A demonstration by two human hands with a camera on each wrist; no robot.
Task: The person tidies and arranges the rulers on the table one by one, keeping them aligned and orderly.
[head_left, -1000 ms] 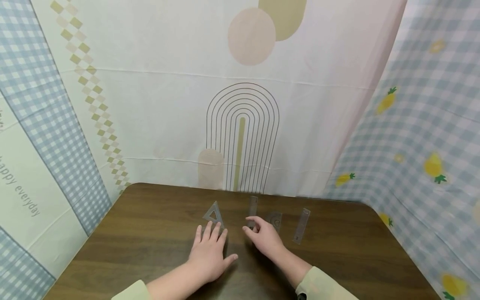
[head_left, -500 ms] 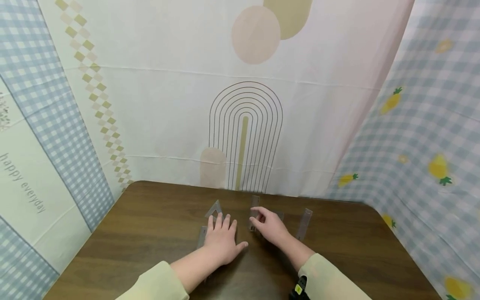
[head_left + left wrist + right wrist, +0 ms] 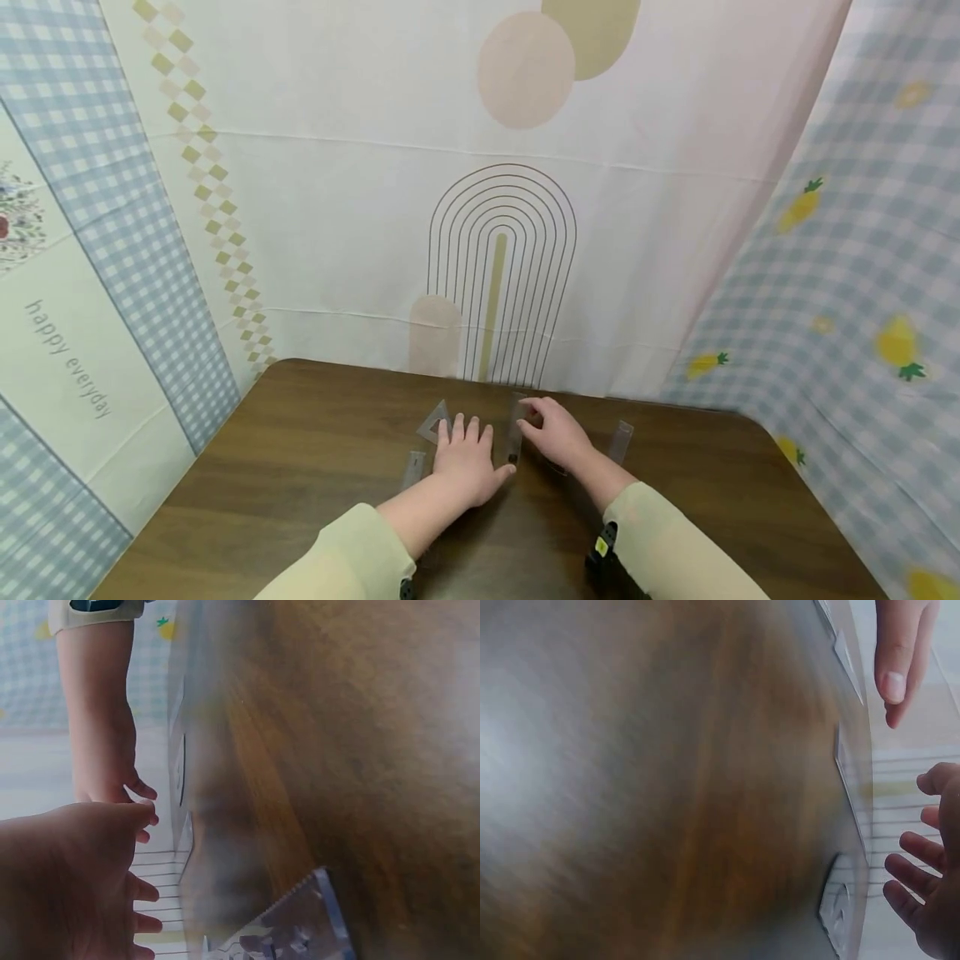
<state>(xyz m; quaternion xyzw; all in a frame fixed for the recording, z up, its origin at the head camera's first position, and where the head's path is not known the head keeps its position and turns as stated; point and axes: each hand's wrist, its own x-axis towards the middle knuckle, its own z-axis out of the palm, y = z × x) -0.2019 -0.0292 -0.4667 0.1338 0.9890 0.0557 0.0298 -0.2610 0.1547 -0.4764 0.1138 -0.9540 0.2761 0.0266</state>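
Note:
My left hand (image 3: 467,468) hovers over the table with its fingers spread and straight, close to a clear set square (image 3: 442,410) that it partly covers in the head view. Below it lies a clear ruler (image 3: 414,468), whose end (image 3: 307,922) shows in the left wrist view. My right hand (image 3: 557,433), fingers loosely bent, is beside a second clear ruler (image 3: 515,437). Nothing sits between its fingers in the right wrist view, where it is raised above the tabletop. A clear protractor (image 3: 838,911) lies under the right hand, mostly hidden in the head view.
A third clear ruler (image 3: 621,442) lies to the right, partly behind the right forearm. The dark wooden table (image 3: 315,433) meets a patterned cloth (image 3: 352,233) at its back edge. Checked cloth (image 3: 795,333) hangs on the right.
Both hands have moved forward and to the right in the head view. The left ruler's end has come into sight, while the protractor has become mostly covered. The tools appear to lie where they were.

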